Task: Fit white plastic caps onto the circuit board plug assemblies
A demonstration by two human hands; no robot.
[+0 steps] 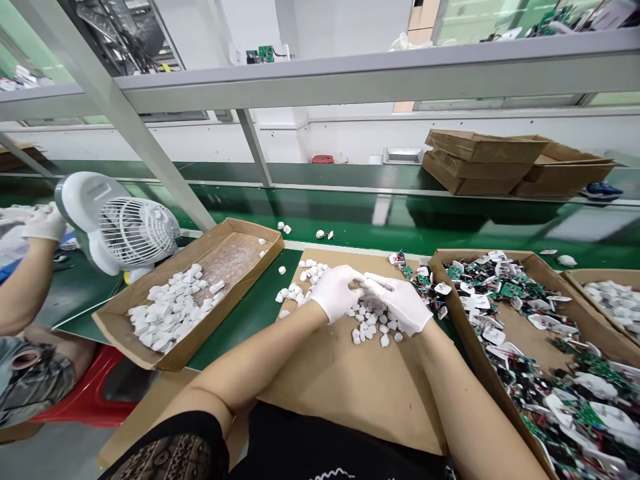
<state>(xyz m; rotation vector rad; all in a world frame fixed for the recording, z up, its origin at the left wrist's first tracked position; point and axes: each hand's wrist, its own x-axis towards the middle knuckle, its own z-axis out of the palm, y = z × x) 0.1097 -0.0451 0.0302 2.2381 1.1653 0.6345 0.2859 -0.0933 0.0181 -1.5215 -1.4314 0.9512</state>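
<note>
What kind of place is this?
Probably a factory assembly bench for small electronics. Giveaways: wired green circuit boards piled in a box, small white parts heaped on cardboard, and a co-worker's gloved hand at the next spot.

A cardboard sheet (350,383) with loose pieces (367,327) on it lies between 2 trays: the left tray (235,303) holds more pieces (173,307), the right tray (523,340) circuit boards (590,393). A fan (135,230) stands left of both; boxes (480,160) sit behind the right tray.

Ea. hand (339,292) wht-gloved – blk top (320,440), patt'd sleeve (175,450).
</note>
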